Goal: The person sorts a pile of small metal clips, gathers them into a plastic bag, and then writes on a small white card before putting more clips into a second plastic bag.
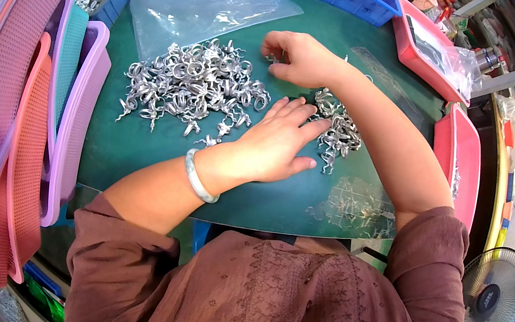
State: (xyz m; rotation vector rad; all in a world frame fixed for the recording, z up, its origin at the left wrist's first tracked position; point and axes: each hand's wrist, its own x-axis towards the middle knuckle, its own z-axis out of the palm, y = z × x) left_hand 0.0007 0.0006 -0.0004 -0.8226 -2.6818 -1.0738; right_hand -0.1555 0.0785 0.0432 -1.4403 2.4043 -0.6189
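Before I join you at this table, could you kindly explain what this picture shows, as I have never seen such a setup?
Of course. There is no machine here: a person works with two bare hands, seen from above by a wide fisheye camera worn on the head, so straight edges look bent. On the green table lie a larger pile of silvery metal pieces and a smaller pile, with a clear plastic bag behind the larger one. The left hand is spread palm down between the piles. The right hand is beyond it, fingers curled; whether it grips a piece is hard to tell.
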